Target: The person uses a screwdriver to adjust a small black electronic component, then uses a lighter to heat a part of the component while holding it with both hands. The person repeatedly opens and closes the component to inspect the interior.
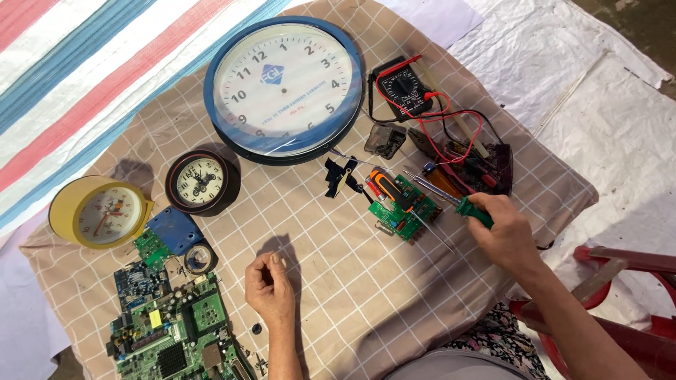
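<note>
The table (338,281) carries a checked beige cloth; a large blue-rimmed wall clock (283,88) lies face up at its far edge, a multimeter (403,91) with red leads near the far right corner, and a small black round clock (200,181) and a yellow clock (98,211) toward the left edge. Green circuit boards (176,331) sit at the near left corner. The small green circuit board (404,207) lies right of centre, an orange-handled screwdriver (389,187) resting across it. The right hand (508,236) grasps a green-handled tool (470,209), its long axis running up-left over the board's far side, metal tip just beyond it. This hand is much nearer the board. The left hand (270,287) rests loosely clenched near the near edge, well apart; whether it pinches something cannot be told.
</note>
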